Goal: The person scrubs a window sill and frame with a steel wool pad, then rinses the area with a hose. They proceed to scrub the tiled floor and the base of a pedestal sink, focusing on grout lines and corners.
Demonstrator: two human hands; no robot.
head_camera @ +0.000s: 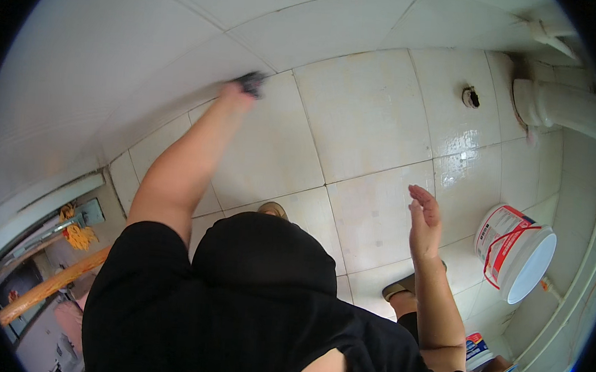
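My left hand (234, 91) reaches far out to the base of the wall, fingers closed around a dark cloth or scouring pad (253, 83). Motion blur hides which of the two it is. The pad meets the seam where the white wall panel (177, 58) joins the pale floor tiles (370, 113). Off to the right, my right hand (426, 221) hovers over the floor, holding nothing, its fingers loosely bent and the thumb a little apart.
A white plastic bucket (528, 264) with a red handle stands at right. Beyond are a floor drain opening (471, 97) and a thick white pipe (562, 106). A wooden pole (52, 285) and a yellow mop head (79, 235) are at left. Water glistens on some tiles.
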